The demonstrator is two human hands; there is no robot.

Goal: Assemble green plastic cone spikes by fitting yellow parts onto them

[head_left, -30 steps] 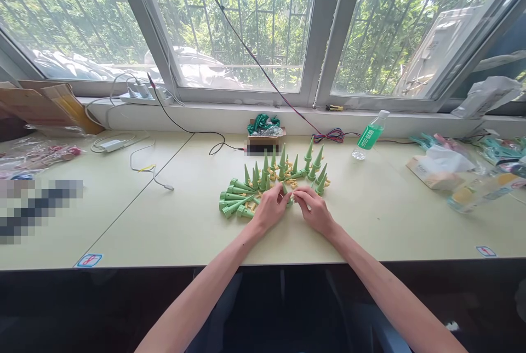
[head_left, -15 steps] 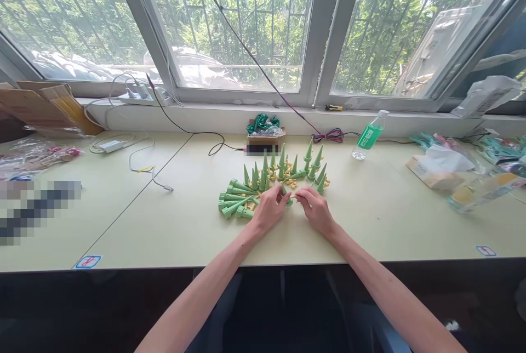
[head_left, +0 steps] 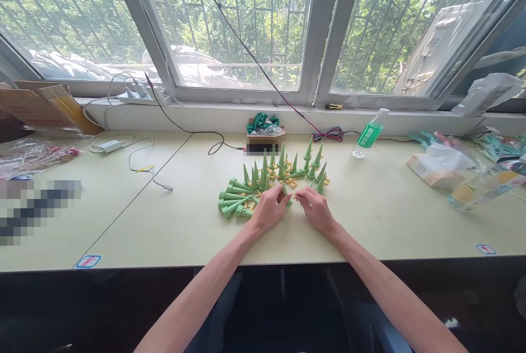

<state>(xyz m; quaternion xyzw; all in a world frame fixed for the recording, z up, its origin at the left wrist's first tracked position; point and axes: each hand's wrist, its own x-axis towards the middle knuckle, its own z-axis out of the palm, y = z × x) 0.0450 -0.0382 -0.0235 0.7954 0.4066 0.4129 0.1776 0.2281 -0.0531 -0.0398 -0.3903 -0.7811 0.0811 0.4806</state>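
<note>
While the two forearms reach in from the near edge of a pale yellow-green counter point(head_left: 370, 238), the left hand point(head_left: 271, 206) closes around a green plastic cone-shaped spike point(head_left: 285, 191), partly hidden by the fingers, and the right hand point(head_left: 314, 204), fingertips narrowed to a pinch, appears to hold a small yellow plastic piece point(head_left: 293, 197) right beside it, in the gap between the hands. Whether the two parts touch is too small to tell. Good handling would likely mean keeping the spike steady, lining the small piece up squarely and pressing gently, since something so slight could slip. Just left lie fanned-out green ribbed-cap spikes point(head_left: 236, 197); just beyond, upright green cones point(head_left: 281, 158) stand close together among loose yellow plastic bits point(head_left: 291, 182), so a far-reaching knuckle might topple one. Farther off sit a small open cardboard box point(head_left: 267, 138) of crumpled plastic and, to the right, a tilted clear bottle with a green label point(head_left: 369, 135), well apart from the hands. Near space is unobstructed.
</note>
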